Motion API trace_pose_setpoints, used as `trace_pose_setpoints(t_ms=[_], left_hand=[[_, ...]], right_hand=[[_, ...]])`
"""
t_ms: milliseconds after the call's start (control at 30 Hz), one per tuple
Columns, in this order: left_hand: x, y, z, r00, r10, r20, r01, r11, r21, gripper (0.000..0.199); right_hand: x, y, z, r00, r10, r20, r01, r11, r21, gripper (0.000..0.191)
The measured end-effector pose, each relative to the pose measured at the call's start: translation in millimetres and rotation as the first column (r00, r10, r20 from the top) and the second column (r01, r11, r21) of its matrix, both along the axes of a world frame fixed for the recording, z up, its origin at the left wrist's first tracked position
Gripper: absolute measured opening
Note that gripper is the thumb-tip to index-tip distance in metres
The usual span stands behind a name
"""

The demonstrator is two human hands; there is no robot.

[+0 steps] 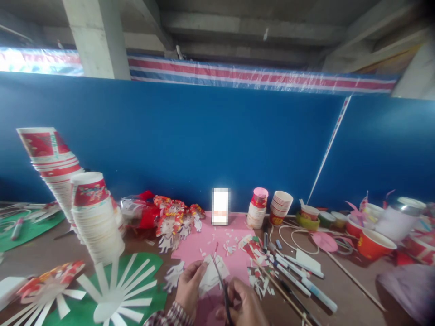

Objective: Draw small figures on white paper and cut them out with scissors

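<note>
My right hand (243, 301) is closed around a pair of scissors (223, 283), whose blades point up and away and look parted. To its left, my left hand (192, 283) pinches the edge of a piece of white paper (212, 274) between thumb and finger. The blades lie across or beside this paper; whether they touch it I cannot tell. Underneath is a pink sheet (234, 231) strewn with small white paper scraps (231, 249). Just left of my left hand lies a cut-out paper figure (174, 276).
Tall paper cup stacks (97, 217) stand at the left, near a fringed white cut cup (115, 303) on green card (149, 290). Lion-like paper cut-outs (173, 217) lie behind. Several markers (294, 276) lie at the right, with an orange cup (375, 244) beyond. A blue partition (204, 136) closes the back.
</note>
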State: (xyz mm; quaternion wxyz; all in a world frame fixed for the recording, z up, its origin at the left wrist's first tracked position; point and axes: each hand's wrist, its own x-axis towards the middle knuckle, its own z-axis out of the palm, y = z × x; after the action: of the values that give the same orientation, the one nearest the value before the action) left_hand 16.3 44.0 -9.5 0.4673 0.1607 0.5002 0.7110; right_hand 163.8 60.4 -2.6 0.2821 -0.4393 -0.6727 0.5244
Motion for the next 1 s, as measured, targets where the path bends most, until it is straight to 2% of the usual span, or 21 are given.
trace_pose_setpoints(t_ms=[100, 267, 467, 567, 767, 1000], left_hand=[[0, 0, -0.2, 0.999, 0.024, -0.025, -0.024, 1.000, -0.013, 0.034], [-3, 1, -4.8, 0.999, -0.011, -0.031, 0.010, 1.000, -0.028, 0.036], [-4, 4, -8.4, 0.999, -0.019, -0.047, 0.020, 1.000, 0.018, 0.034], [-3, 3, -7.1, 0.999, -0.010, -0.030, 0.011, 1.000, 0.022, 0.035], [-1, 0, -1.7, 1.000, 0.010, -0.017, -0.010, 1.000, 0.000, 0.035], [-2, 2, -3.6, 0.999, 0.017, -0.033, -0.017, 1.000, -0.001, 0.035]], right_hand=[[1, 0, 0.2, 1.000, -0.004, 0.006, 0.004, 0.999, 0.033, 0.034], [0, -1, -0.9, 0.999, -0.016, -0.031, 0.018, 0.998, 0.065, 0.033], [0, 0, -2.8, 0.988, -0.046, -0.147, 0.042, 0.999, -0.035, 0.036], [0, 2, -5.5, 0.982, -0.037, -0.187, 0.035, 0.999, -0.013, 0.038], [0, 3, -12.0, 0.986, -0.021, -0.165, 0.023, 1.000, 0.010, 0.042], [0, 3, -12.4, 0.982, -0.029, -0.188, 0.036, 0.999, 0.035, 0.042]])
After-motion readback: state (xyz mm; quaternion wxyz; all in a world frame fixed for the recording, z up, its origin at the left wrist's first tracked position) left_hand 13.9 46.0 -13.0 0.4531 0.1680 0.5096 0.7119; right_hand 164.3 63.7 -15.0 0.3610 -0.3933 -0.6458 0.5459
